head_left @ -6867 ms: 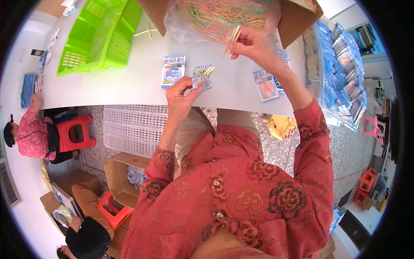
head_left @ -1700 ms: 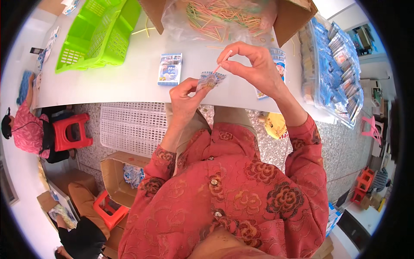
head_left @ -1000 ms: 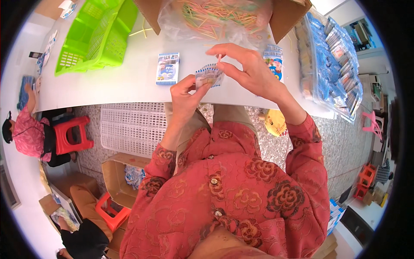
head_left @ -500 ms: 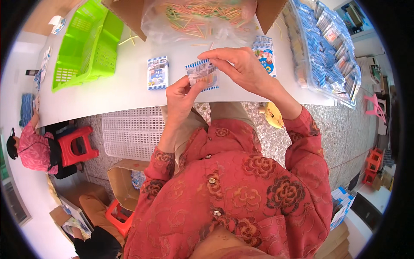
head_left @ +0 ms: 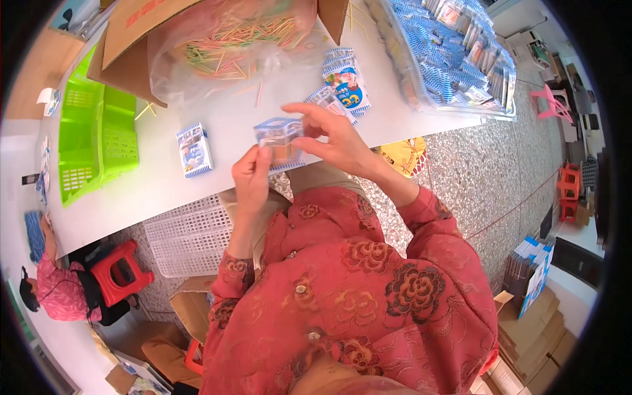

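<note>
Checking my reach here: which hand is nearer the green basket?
Left. The left hand, holding the packet, is right of the green basket; the right hand, at the packet's right side, is farther right.

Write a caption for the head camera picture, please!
Left hand holding a packet, right hand at its edge, near colourful sticks.

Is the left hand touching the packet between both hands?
Touching. The head view shows the left hand holding the packet, thumb over its lower left corner.

Small flat packet [head_left: 281, 139], bit blurry. Blue ends, tan-pink middle. Held up, eleven o'clock from middle of view.
</note>
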Available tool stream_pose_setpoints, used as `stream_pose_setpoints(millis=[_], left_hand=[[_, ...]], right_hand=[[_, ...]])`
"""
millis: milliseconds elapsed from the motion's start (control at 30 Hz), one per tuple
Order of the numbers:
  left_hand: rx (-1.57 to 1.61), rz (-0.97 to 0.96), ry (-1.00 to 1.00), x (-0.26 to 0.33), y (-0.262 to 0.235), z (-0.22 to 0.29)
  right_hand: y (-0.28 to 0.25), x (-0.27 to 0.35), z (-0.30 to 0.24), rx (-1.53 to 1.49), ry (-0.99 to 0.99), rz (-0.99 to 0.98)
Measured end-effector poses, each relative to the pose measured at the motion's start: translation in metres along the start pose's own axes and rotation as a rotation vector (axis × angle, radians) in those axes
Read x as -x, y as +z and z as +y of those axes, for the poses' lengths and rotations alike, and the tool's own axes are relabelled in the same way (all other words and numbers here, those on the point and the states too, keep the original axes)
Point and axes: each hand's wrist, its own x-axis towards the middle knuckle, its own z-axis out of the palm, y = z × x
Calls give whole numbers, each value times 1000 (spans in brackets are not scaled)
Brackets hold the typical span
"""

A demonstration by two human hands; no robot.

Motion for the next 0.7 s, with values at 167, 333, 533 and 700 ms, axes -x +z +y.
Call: stream_pose_setpoints(millis=[167,333,533,700], left_hand=[[-198,-154,-93,-10,31,-35],[-366,-98,-86,-29,58,-40],[-723,-35,29,-74,67,-29],[-896,-180,162,-104,54,-47]], right_hand=[[-23,15,40,152,3,237],[-55,4,56,405,-4,292],[-55,-6,83,484,-110,359],[-42,-1,90,509,-97,507]])
